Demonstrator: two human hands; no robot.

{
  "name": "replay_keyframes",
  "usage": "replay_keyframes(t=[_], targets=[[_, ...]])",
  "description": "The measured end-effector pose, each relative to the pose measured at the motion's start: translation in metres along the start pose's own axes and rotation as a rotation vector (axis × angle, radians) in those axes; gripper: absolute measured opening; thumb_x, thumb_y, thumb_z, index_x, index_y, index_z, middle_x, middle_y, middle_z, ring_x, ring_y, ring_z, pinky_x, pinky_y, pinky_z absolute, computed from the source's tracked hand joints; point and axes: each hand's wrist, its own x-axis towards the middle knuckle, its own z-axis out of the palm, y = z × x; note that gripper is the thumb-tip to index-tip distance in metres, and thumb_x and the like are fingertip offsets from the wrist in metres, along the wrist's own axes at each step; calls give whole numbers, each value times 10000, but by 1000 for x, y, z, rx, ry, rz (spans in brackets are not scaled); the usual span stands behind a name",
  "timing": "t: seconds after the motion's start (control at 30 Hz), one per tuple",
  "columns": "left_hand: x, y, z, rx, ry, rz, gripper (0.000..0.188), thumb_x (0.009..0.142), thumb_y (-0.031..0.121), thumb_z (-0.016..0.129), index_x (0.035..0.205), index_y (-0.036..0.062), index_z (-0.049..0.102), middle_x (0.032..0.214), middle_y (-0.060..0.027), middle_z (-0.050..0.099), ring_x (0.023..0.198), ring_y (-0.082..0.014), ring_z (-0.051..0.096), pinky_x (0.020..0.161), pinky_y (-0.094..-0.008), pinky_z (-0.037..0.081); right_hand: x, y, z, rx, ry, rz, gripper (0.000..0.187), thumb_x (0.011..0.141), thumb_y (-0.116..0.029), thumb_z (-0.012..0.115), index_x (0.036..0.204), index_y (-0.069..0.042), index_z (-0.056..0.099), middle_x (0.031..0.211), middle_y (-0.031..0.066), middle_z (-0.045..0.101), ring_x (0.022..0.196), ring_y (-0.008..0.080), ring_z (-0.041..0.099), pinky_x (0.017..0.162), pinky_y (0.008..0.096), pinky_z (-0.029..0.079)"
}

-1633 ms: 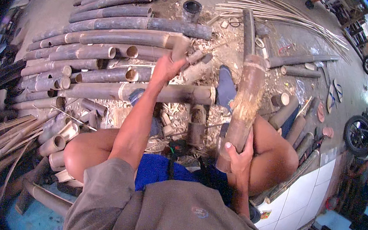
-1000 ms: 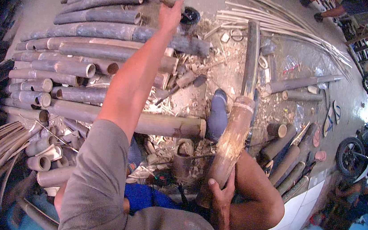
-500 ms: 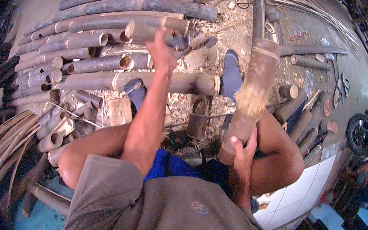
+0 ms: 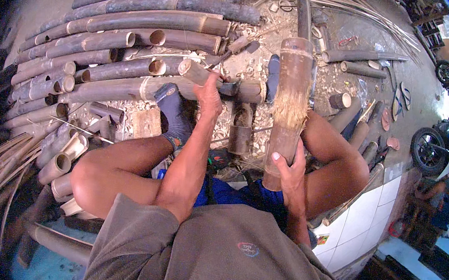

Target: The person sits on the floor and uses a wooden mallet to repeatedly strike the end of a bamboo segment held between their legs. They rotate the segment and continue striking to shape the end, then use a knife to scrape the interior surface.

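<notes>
Between my knees a thick brown bamboo section (image 4: 292, 81) stands tilted away from me. A band around its middle is rough and frayed, with pale fibres showing. My right hand (image 4: 292, 172) is wrapped round its lower part, thumb on the near side. In my left hand (image 4: 209, 96) is a short hatchet-like tool (image 4: 193, 72). Its stout pale wooden end points left and its dark metal part points right, toward the bamboo but apart from it. Below the tool lies a long bamboo pole (image 4: 117, 91), running crosswise by my feet.
Several bamboo poles (image 4: 138, 23) lie in rows at the far left. Split strips (image 4: 6, 158) and short tubes (image 4: 56, 168) are piled at near left. A wooden block (image 4: 146, 123) sits among shavings. Sandals (image 4: 401, 97) and a motorbike wheel (image 4: 429, 150) are at right.
The tool in my left hand has come nearer, down and to the right. The bamboo section has shifted left and stands straighter, still in my right hand.
</notes>
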Motion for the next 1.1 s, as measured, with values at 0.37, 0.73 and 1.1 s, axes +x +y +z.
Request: replay_keyframes(t=[0.37, 0.73, 1.1], targets=[[-6, 10, 4, 88, -9, 61, 383, 839, 254, 747, 1087, -10, 622, 1088, -87, 651, 970, -232, 597, 907, -387, 468, 4, -10, 2, -24, -30, 25, 835, 853, -229, 752, 1537, 14, 338, 1402, 195, 559, 1283, 287, 559, 1116, 409, 413], [-14, -10, 11, 53, 46, 60, 307, 864, 197, 765, 1058, 3, 627, 969, -44, 656, 856, -170, 601, 814, -342, 485, 11, -14, 6, -92, -48, -19, 862, 836, -264, 766, 1534, 21, 349, 1404, 225, 565, 1285, 300, 563, 1111, 413, 419], [-53, 4, 76, -205, -134, -5, 307, 882, 237, 734, 1032, -4, 618, 847, -87, 670, 744, -187, 615, 742, -352, 516, 36, -77, -2, -275, 15, -92, 941, 781, -275, 807, 1552, -6, 340, 1387, 218, 594, 1267, 315, 587, 1106, 415, 432]])
